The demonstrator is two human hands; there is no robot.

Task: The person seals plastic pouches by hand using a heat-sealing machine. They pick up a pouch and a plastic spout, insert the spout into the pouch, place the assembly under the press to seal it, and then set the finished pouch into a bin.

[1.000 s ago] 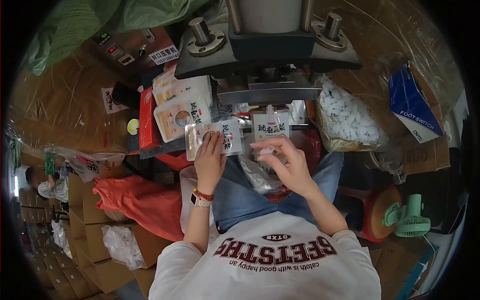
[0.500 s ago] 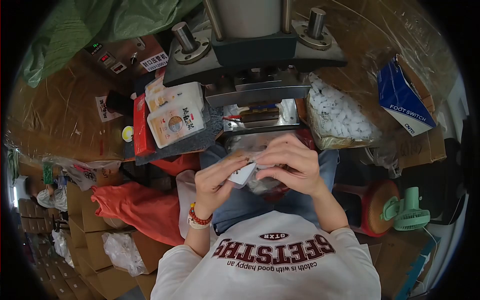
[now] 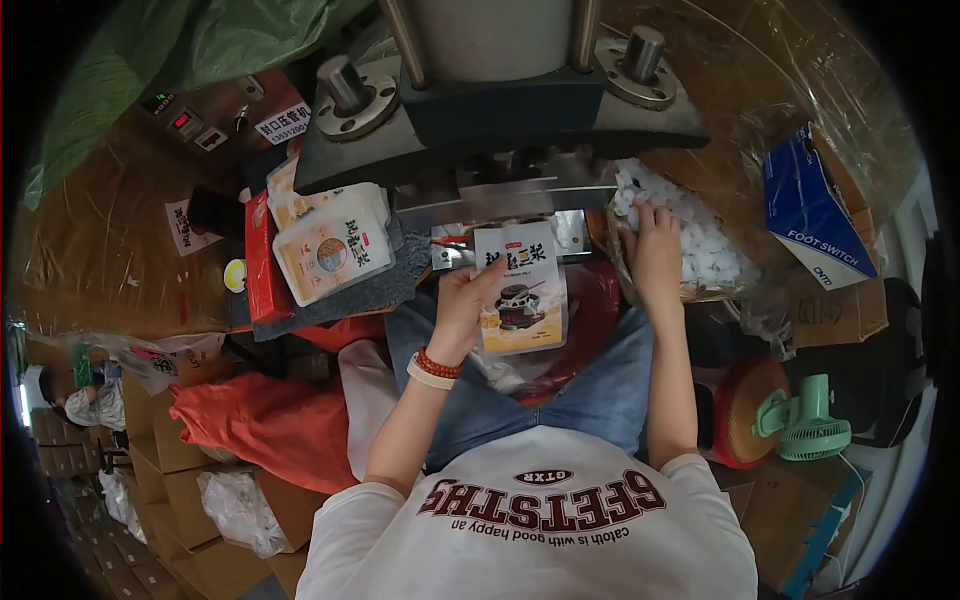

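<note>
My left hand (image 3: 468, 305) is closed on a printed pouch (image 3: 522, 310), thumb across its front near the left edge. The pouch is white at the top and yellow-orange lower down, with dark characters and a picture of a dark pot. It hangs in front of the press, above my lap. My right hand (image 3: 655, 245) lies over a heap of small white plastic pieces (image 3: 705, 245) to the right of the press. Its fingers are slightly bent and apart among the pieces, with the tips partly hidden. Nothing shows in its grasp.
A press with a metal jaw (image 3: 510, 200) stands straight ahead. More printed pouches (image 3: 335, 245) lie on a grey cloth at left, by a red box (image 3: 268, 270). At right are a blue foot-switch box (image 3: 815, 215), a red-rimmed stool (image 3: 745, 415) and a green fan (image 3: 815, 430).
My right hand has left the pouch and moved forward and right to the white pieces. My left hand has moved slightly right and forward, and the pouch now faces up, spread flat.
</note>
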